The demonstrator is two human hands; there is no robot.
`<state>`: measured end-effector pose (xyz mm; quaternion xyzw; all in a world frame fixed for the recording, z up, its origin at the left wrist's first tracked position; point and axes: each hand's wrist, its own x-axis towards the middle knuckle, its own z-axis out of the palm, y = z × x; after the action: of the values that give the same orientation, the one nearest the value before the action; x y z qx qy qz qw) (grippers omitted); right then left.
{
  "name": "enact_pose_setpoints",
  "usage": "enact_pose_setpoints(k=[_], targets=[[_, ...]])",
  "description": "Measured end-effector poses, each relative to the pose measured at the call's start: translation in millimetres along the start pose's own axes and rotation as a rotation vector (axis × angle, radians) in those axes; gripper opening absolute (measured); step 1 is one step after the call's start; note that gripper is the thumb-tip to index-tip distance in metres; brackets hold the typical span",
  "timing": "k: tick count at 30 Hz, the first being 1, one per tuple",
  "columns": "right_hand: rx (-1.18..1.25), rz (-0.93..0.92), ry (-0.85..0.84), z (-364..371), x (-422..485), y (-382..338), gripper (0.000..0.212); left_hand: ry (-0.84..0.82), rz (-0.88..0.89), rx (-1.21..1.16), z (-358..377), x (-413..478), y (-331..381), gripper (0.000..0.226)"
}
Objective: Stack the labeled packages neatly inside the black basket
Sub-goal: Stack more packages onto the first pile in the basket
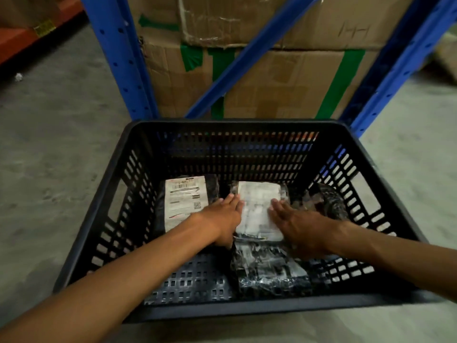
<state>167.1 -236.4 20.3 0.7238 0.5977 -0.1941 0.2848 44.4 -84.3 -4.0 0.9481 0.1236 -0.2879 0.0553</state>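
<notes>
A black slotted basket (237,125) stands on the floor in front of me. Inside, a dark package with a white shipping label (183,199) lies flat at the left. A second labeled package (258,206) lies in the middle on top of another dark plastic package (269,271). My left hand (222,219) rests flat against the middle package's left edge. My right hand (299,226) lies flat on its right side. Both hands have fingers extended and hold nothing. A further dark package (329,199) sits at the basket's right wall.
Blue metal rack posts (118,58) and a diagonal brace (249,55) rise just behind the basket, with stacked cardboard boxes (272,78) taped in green. Grey concrete floor (54,144) surrounds the basket. An orange shelf beam (22,38) runs at the far left.
</notes>
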Motion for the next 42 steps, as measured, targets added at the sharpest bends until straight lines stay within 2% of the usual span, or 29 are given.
enact_pose_setpoints(k=[5, 9, 12, 15, 18, 21, 23, 25, 27, 28, 30, 32, 33, 35, 36, 39, 42], targets=[[0.022, 0.078, 0.119, 24, 23, -16, 0.079, 0.063, -0.086, 0.098, 19, 6, 10, 0.100], [0.038, 0.138, 0.169, 16, 29, -25, 0.059, 0.145, -0.118, 0.166, 26, 10, 16, 0.088], [0.014, 0.127, 0.182, 2, 28, -27, 0.051, 0.188, -0.106, 0.191, 24, 6, 14, 0.080], [0.049, 0.101, 0.183, -12, 23, -21, 0.045, 0.153, -0.036, 0.148, 11, 2, 5, 0.086], [0.179, 0.084, 0.317, -27, 15, 6, 0.041, 0.144, 0.029, -0.057, -8, -2, -11, 0.085], [0.408, 0.063, 0.433, -51, 4, 40, 0.034, 0.278, 0.076, -0.404, -31, -16, -30, 0.059], [0.675, -0.023, 0.443, -68, -4, 62, 0.029, 0.342, 0.098, -0.577, -45, -29, -41, 0.044], [1.032, -0.098, 0.460, -83, -14, 75, 0.030, 0.414, 0.110, -0.732, -61, -42, -50, 0.040], [1.391, -0.109, 0.512, -94, -22, 78, 0.034, 0.561, 0.099, -0.936, -77, -51, -56, 0.033], [1.547, -0.093, 0.533, -99, -21, 75, 0.033, 0.652, 0.052, -1.049, -81, -52, -59, 0.033], [1.811, -0.021, 0.537, -106, -12, 63, 0.032, 0.778, -0.136, -1.301, -87, -53, -58, 0.051], [2.007, 0.127, 0.480, -110, 5, 48, 0.051, 0.772, -0.272, -1.537, -84, -52, -55, 0.073], [2.084, 0.222, 0.440, -111, 14, 40, 0.068, 0.745, -0.288, -1.605, -78, -53, -51, 0.072], [2.175, 0.342, 0.382, -108, 34, 30, 0.094, 0.726, -0.312, -1.590, -61, -55, -42, 0.053], [2.194, 0.362, 0.371, -110, 38, 23, 0.092, 0.754, -0.352, -1.577, -50, -52, -40, 0.043], [2.113, 0.306, 0.368, -114, 40, 3, 0.066, 0.825, -0.494, -1.709, -30, -52, -45, 0.030], [1.932, 0.130, 0.384, -114, 43, -21, 0.028, 0.859, -0.609, -1.728, -24, -55, -67, 0.029]])
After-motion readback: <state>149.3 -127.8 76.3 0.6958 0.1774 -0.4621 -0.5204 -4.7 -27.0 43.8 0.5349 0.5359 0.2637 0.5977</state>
